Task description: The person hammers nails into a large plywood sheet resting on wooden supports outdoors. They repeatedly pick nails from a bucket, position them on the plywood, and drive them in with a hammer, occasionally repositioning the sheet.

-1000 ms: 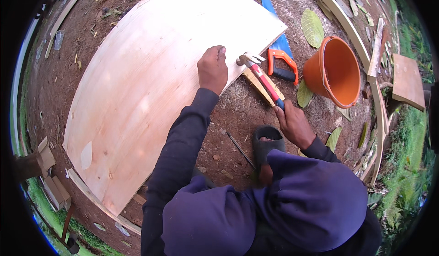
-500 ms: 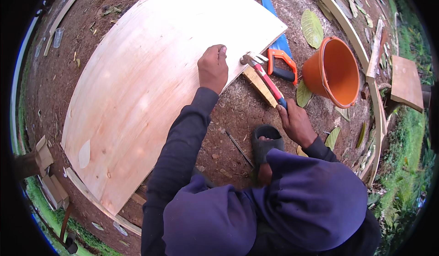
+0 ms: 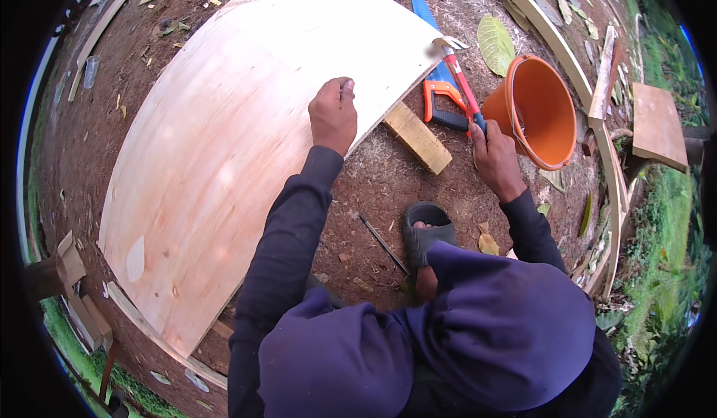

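A large pale plywood sheet (image 3: 216, 142) lies across low wooden supports on the ground. My left hand (image 3: 333, 119) rests on it near the right edge, closed in a fist with the thumb up; anything inside the fingers is hidden. In my right hand (image 3: 497, 163) is a claw hammer (image 3: 462, 82) with a red and blue handle, gripped near its end. Its head hovers by the sheet's far right corner. Beneath the hammer, a handsaw (image 3: 441, 88) with blue blade and orange-black handle lies on the ground, partly hidden. A wood block (image 3: 420, 140) sticks out from under the sheet.
An orange bucket (image 3: 499, 106) stands right of the hammer. A thin dark rod (image 3: 383, 243) lies on the soil near my sandalled foot (image 3: 429, 231). Long timber (image 3: 549, 26) curves along the right side, with large leaves (image 3: 496, 45) scattered about.
The hammer and my right hand have moved up and right, from above the wood block to the sheet's far corner. My left fist remains on the sheet while the view shifts slightly.
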The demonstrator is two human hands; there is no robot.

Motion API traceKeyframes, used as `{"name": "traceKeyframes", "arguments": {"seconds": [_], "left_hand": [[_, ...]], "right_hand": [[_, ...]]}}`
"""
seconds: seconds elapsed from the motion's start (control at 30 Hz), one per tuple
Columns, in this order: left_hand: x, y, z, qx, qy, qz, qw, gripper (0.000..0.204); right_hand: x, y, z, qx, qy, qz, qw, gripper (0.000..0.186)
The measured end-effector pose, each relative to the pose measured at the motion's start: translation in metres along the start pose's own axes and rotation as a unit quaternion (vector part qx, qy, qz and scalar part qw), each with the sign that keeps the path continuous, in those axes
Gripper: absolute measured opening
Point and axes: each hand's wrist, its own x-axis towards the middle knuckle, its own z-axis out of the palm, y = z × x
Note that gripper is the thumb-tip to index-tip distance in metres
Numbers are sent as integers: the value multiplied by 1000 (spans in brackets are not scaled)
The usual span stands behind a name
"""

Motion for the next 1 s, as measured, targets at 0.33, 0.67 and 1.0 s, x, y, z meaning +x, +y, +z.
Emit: {"name": "traceKeyframes", "arguments": {"seconds": [0.33, 0.67, 1.0], "left_hand": [[-44, 41, -38, -555, -116, -412, 713, 33], [-103, 41, -58, -642, -145, -402, 637, 29], [-124, 41, -74, -620, -119, -410, 658, 28]], "right_hand": [[-38, -79, -4, 388, -115, 175, 897, 27], [-48, -124, 56, 401, -211, 122, 883, 21], [-62, -123, 66, 459, -219, 136, 850, 16]]}}
